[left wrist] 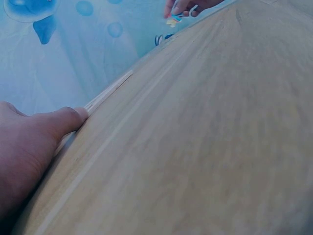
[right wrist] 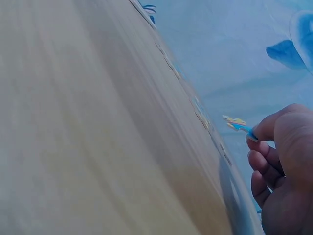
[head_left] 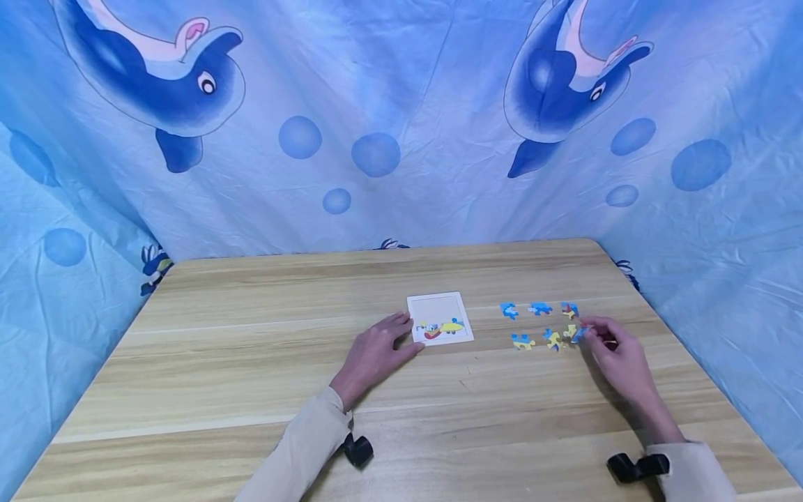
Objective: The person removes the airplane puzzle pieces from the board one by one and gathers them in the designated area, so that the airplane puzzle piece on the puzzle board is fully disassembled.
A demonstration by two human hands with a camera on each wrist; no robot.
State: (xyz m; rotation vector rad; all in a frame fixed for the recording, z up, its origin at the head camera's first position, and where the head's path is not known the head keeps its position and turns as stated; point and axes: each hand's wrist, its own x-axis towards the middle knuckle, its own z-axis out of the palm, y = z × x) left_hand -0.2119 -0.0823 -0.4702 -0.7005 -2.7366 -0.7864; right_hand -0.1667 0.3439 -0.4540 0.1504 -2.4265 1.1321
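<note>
Wood tbl (head_left: pixel 219 355) | L hand (head_left: pixel 376 351) splayed, touching tray (head_left: pixel 436 309) | R hand (head_left: pixel 617 357) raised, pinching puzzle pc (right wrist: pixel 239 126) | hands well apart

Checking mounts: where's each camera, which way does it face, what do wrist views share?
Head: worn on head, facing forward and down at table and puzzle tray; left hand, right hand, sleeves show.
Left wrist: worn there, looks low across table to backdrop; left hand at left edge, right hand far off.
Right wrist: worn there, looks low across table to backdrop; right hand pinching puzzle piece.
Shared by wrist views: table, backdrop, right hand.
</note>
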